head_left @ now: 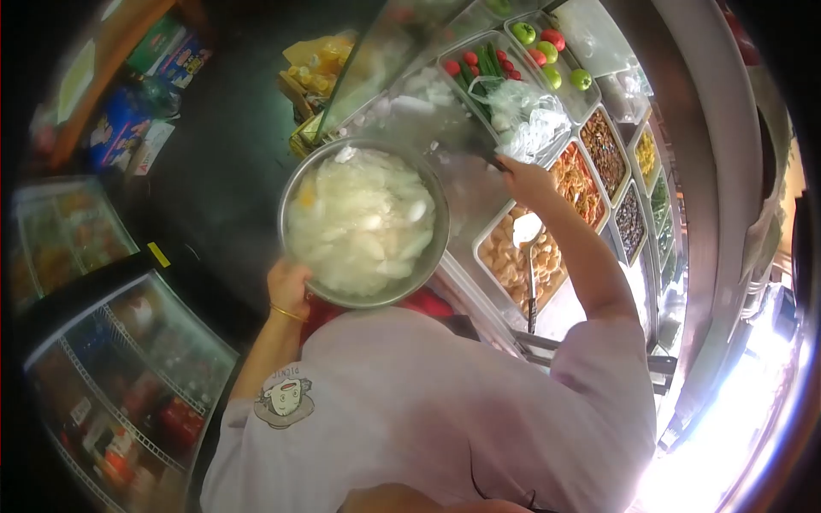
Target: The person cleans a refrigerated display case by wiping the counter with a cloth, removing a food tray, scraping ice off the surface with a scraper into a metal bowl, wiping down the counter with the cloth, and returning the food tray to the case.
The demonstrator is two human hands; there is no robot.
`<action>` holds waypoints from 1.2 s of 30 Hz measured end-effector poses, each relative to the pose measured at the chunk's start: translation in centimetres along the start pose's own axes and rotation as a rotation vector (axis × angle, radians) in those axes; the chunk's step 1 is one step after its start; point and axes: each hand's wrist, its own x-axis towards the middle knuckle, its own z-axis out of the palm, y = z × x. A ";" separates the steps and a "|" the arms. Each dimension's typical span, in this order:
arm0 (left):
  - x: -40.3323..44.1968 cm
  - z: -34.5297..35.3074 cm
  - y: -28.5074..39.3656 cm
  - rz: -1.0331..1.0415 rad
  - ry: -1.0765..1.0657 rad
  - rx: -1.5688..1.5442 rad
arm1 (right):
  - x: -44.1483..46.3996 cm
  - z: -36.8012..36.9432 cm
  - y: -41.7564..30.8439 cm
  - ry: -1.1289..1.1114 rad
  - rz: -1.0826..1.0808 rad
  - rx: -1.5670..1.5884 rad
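My left hand [291, 289] grips the lower left rim of a round metal bowl [442, 248] held against my front. Pale, wet, sliced pieces [363, 227] fill the bowl. Out over the counter, my right hand [523, 181] is closed around a dark handle [494, 160]; the far end of that handle is blurred. Under my right forearm lie a tray of shredded orange-red food [577, 184] and a tray of light brown pieces [505, 261], in which a metal spoon [530, 248] rests.
Beyond my right hand are a clear plastic bag [530, 124] and trays with green and red tomatoes [549, 53]. More food trays [631, 221] line the right side. A glass-fronted fridge [128, 376] stands at left, and a box of yellow bottles [321, 68] sits on the floor.
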 end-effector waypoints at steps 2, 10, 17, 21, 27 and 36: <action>-0.1 0.8 0.1 0.008 -0.019 -0.005 | 4.9 -1.3 -3.5 0.072 -0.075 -0.016; -2.7 3.4 2.0 -0.017 -0.015 -0.034 | 5.7 -4.4 -3.3 0.209 -0.287 -0.050; -1.5 1.3 0.5 0.002 0.035 -0.061 | -10.3 5.2 1.9 0.097 -0.072 0.047; -2.4 2.4 2.2 -0.020 0.010 -0.013 | -5.0 4.0 -4.1 0.004 0.135 0.090; -1.7 2.3 1.9 0.029 0.045 0.007 | 8.6 13.8 -1.2 0.283 0.424 0.806; -2.2 2.5 2.1 0.005 0.034 -0.004 | 11.2 6.4 -0.2 0.893 1.368 2.786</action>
